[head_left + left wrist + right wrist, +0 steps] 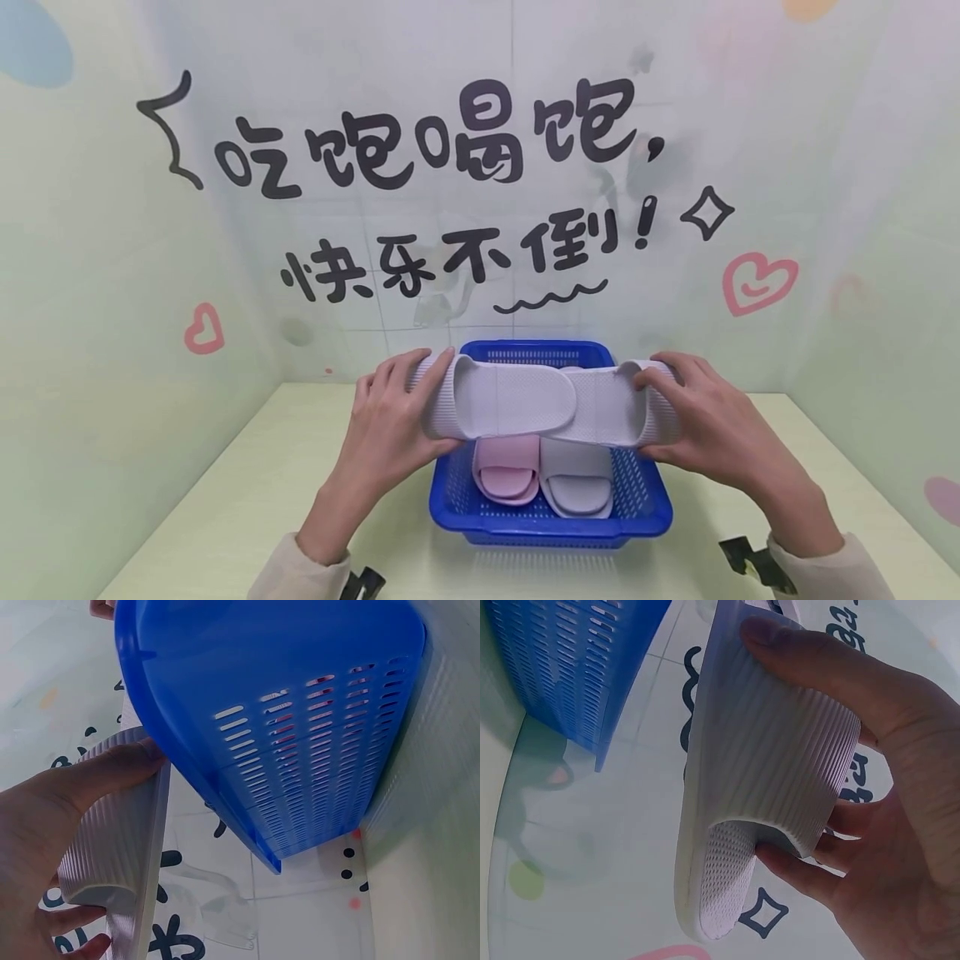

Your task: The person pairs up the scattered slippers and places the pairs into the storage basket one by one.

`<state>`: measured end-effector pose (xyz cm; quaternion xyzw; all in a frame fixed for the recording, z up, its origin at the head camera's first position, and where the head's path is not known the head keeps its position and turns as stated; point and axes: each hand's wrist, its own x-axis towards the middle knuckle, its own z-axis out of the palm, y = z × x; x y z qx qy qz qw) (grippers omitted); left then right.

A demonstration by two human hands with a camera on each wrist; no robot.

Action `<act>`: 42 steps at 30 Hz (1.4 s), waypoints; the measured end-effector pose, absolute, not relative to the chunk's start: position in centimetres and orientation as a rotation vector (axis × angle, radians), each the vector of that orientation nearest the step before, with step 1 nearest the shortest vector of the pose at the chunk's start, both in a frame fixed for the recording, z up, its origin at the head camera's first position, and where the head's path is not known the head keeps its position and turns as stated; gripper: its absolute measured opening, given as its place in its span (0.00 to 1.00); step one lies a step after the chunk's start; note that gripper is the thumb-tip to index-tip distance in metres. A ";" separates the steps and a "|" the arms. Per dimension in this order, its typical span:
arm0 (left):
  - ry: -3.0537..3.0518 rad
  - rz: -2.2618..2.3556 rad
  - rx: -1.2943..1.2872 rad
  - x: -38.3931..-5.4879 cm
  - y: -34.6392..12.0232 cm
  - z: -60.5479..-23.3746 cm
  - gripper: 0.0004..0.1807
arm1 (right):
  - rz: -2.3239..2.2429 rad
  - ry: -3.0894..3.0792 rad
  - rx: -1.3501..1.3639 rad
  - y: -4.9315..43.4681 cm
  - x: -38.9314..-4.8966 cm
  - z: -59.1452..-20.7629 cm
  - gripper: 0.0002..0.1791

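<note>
My left hand (390, 417) grips a pale white slipper (517, 400) by its ribbed strap, with the thumb along the lower side. Opposite it, my right hand (712, 425) holds a matching slipper (609, 406) the same way. Both are raised above the blue basket (551, 527), toes pointing outward, and their heels overlap in the middle. Ribs on each strap show close up in the wrist views, on the left slipper (112, 832) and the right slipper (772, 750). Below them in the basket lie a pink slipper (507, 454) and a grey slipper (576, 460).
The perforated basket stands on a pale table (217, 508) near the back wall (480, 50), which carries dark lettering. Side walls rise at left and right. The held slippers hide part of the basket's inside.
</note>
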<state>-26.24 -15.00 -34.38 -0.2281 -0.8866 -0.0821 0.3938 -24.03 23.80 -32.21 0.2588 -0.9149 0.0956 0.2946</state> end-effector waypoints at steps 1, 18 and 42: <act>-2.249 -0.211 -0.579 -26.2 -15.0 -34.4 0.63 | 0.254 -2.436 0.689 23.8 -24.0 -32.2 0.43; -2.250 -0.200 -0.588 -26.3 -14.9 -34.5 0.63 | 0.249 -2.439 0.693 23.6 -24.1 -32.2 0.43; -2.216 -0.179 -0.596 -26.1 -15.0 -34.3 0.63 | 0.255 -2.434 0.692 23.5 -24.0 -32.1 0.44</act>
